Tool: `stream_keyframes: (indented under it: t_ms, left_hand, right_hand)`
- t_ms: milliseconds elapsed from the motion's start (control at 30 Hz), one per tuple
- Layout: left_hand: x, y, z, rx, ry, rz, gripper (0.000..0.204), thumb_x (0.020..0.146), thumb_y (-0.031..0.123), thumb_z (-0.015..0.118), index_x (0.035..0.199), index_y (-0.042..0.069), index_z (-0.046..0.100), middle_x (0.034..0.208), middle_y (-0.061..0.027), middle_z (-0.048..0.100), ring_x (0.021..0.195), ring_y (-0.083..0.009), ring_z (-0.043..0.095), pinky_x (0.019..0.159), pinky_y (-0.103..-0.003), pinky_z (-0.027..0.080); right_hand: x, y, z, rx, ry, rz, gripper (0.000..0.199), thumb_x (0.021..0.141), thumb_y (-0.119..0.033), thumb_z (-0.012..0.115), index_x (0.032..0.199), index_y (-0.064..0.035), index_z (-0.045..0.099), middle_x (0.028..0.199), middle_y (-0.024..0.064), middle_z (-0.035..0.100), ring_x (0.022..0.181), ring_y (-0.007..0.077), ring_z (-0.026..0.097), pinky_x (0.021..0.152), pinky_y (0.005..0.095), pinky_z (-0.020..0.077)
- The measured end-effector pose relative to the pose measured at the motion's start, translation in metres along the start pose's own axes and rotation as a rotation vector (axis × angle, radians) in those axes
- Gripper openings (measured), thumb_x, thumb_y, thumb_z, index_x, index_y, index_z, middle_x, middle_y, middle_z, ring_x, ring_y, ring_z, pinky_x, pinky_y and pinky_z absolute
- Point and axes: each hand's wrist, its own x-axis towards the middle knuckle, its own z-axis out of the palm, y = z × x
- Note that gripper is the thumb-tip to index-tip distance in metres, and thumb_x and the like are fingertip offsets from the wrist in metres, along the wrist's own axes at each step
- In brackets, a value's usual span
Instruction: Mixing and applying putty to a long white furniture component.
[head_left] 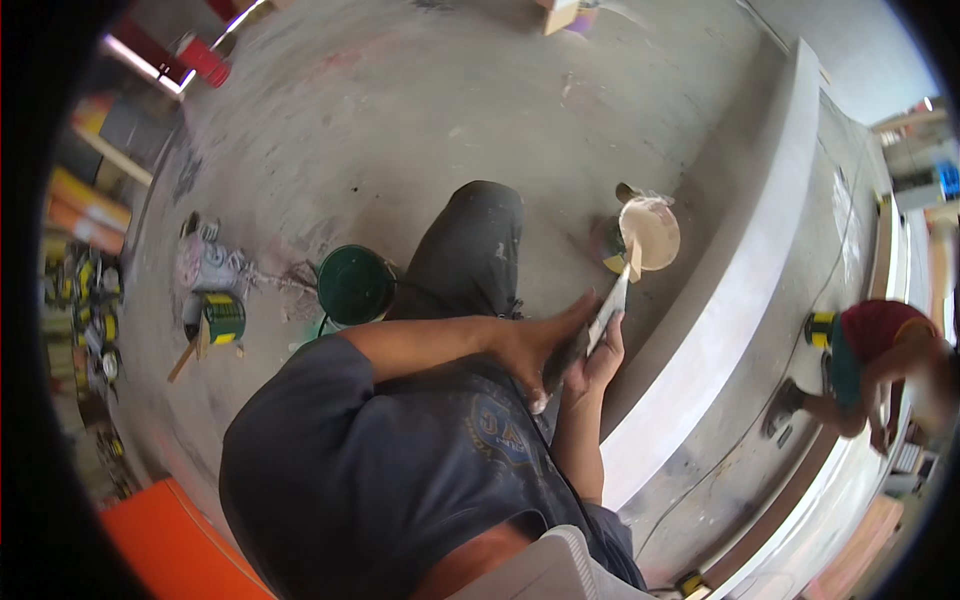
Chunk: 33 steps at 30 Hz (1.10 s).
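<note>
Nearest, at the lower edge: pale ridged piece (545, 575). Gripping flat tool (610, 312) near pale bucket (672, 235), with right hand (597, 365) fingers clamped on it, left hand (528, 352) alongside, unable to tell how closed.

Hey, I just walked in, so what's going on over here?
A seated person has a flat, pale-smeared tool in the right hand, with the left hand up against it; that hand's exact grip is unclear. The tool points toward a bucket with a pale inside, beside a long white panel. A dark green bucket stands on the left. Across the panel, another person is bending over.
</note>
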Motion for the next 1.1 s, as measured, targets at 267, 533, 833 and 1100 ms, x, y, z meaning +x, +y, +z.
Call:
stream_keyframes:
  t_ms: [267,533,833,1100]
  left_hand:
    - [-0.003,0.007,-0.006,0.116,0.028,0.022,0.128,0.053,0.021,0.078,0.134,0.001,-0.019,0.142,-0.0213,-0.009,0.133,-0.0308,0.001,0.107,-0.040,0.016]
    - [-0.017,0.010,-0.013,-0.053,0.251,0.140,0.066,0.081,0.018,0.048,0.134,-0.002,0.015,0.129,-0.0121,0.036,0.119,-0.0212,0.037,0.099,-0.033,0.030]
    - [-0.023,0.018,-0.065,-0.667,0.745,-0.040,0.024,0.083,0.010,0.046,0.103,-0.003,0.049,0.089,-0.0109,0.059,0.078,-0.0209,0.061,0.059,-0.034,0.054]
    - [-0.010,0.039,-0.096,-0.421,0.924,0.127,0.019,0.084,0.009,0.053,0.095,-0.005,0.056,0.088,-0.0073,0.060,0.073,-0.0151,0.060,0.058,-0.028,0.051]
  right_hand:
    - [0.006,0.002,0.048,0.023,0.022,-0.242,0.035,0.086,-0.009,0.050,0.119,-0.0043,0.041,0.109,0.0103,0.052,0.099,0.0244,0.055,0.081,0.0402,0.0483]
    - [0.026,0.003,0.084,-0.177,-0.130,-0.477,0.032,0.087,-0.010,0.047,0.118,-0.0045,0.041,0.108,0.0101,0.053,0.092,0.0245,0.058,0.075,0.0366,0.0512]
    - [0.040,0.026,0.096,-0.224,-0.140,-0.690,0.033,0.081,0.000,0.054,0.113,-0.0021,0.046,0.103,0.0097,0.055,0.092,0.0222,0.057,0.076,0.0358,0.0511]
    - [0.035,0.032,0.103,-0.841,-0.128,-0.919,0.040,0.082,-0.006,0.060,0.118,0.0025,0.045,0.109,0.0067,0.054,0.101,0.0129,0.049,0.088,0.0257,0.0392]
